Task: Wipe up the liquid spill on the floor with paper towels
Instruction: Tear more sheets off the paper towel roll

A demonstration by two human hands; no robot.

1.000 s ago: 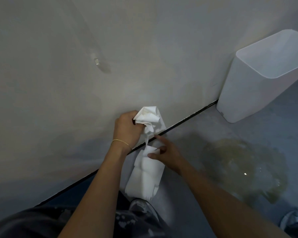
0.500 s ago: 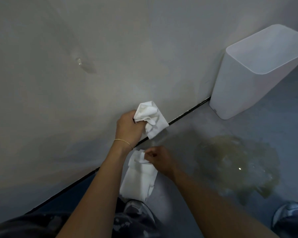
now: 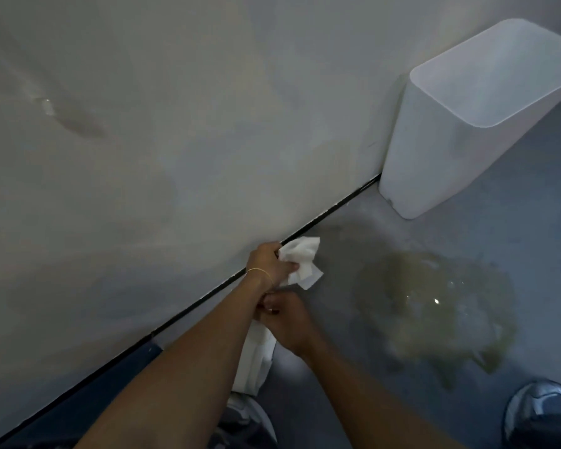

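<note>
From the head camera I count two hands, two lots of paper towel, one spill, one bin and two shoes. My left hand (image 3: pixel 268 262) has its fingers closed tight round a crumpled paper towel (image 3: pixel 302 262), white and creased, with loose corners sticking out to the right; it is held low by the dark seam where wall meets floor, near the spill but not touching it. A thin gold bracelet (image 3: pixel 259 271) sits on that wrist. My right hand (image 3: pixel 285 322) is just below it, fingers curled at the top edge of a folded stack of paper towels (image 3: pixel 255 361); the left wrist covers the contact, so I cannot tell whether it really grips the stack. The spill (image 3: pixel 434 306) is a broad, yellowish, glossy puddle with ragged edges on the grey floor (image 3: pixel 538 241), to the right of both hands. A white bin (image 3: pixel 434 163) stands against the pale wall (image 3: pixel 175 124), beyond the puddle. One shoe (image 3: pixel 250 416) shows below the stack, the other shoe (image 3: pixel 541 413) at the lower right.
</note>
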